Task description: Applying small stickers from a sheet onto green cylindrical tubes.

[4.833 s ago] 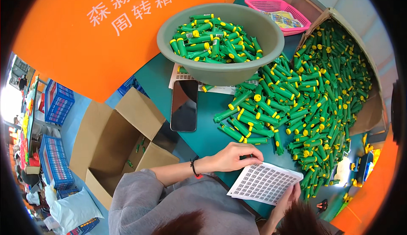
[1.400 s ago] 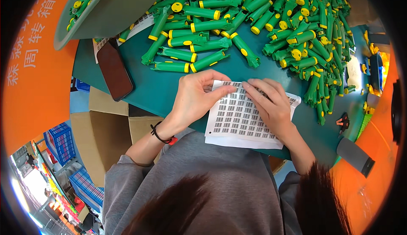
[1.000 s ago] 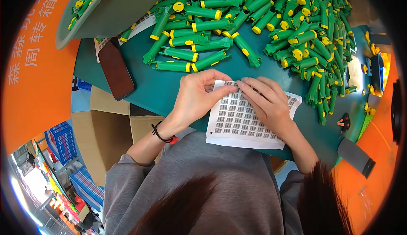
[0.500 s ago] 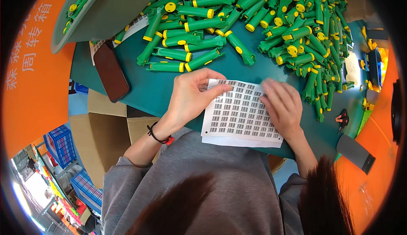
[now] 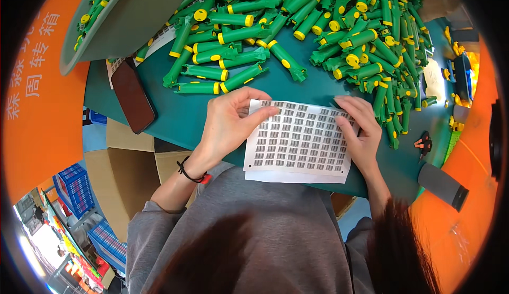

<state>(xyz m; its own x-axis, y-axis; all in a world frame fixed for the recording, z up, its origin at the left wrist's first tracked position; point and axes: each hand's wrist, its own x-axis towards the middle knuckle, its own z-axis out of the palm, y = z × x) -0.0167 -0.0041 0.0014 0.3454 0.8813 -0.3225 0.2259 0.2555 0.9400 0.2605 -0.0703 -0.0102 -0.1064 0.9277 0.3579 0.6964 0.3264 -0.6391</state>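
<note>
A white sheet (image 5: 299,175) printed with rows of small black-and-grey labels lies in front of me at the table's near edge, with another white sheet edge showing below it. My left hand (image 5: 230,121) pinches its upper left corner, thumb on top and fingers partly hidden behind. At the right edge, my right hand (image 5: 365,135) has its thumb over the labels and its fingers stretched past the upper right corner, thumb and fingers apart. One label space in the top row is blank. Beyond the sheet, several green tubes with yellow ends (image 5: 245,76) lie loose.
A large heap of green tubes (image 5: 371,45) covers the far right of the green table (image 5: 175,116). At left are a tilted grey-green tub (image 5: 132,29) and a dark phone (image 5: 132,95). A cardboard box (image 5: 124,182) stands below; small snips (image 5: 423,143) and a grey cylinder (image 5: 442,187) lie right.
My right hand has moved off the upper labels to the sheet's right edge, uncovering them. My left hand keeps its pinch. The whole view has shifted slightly.
</note>
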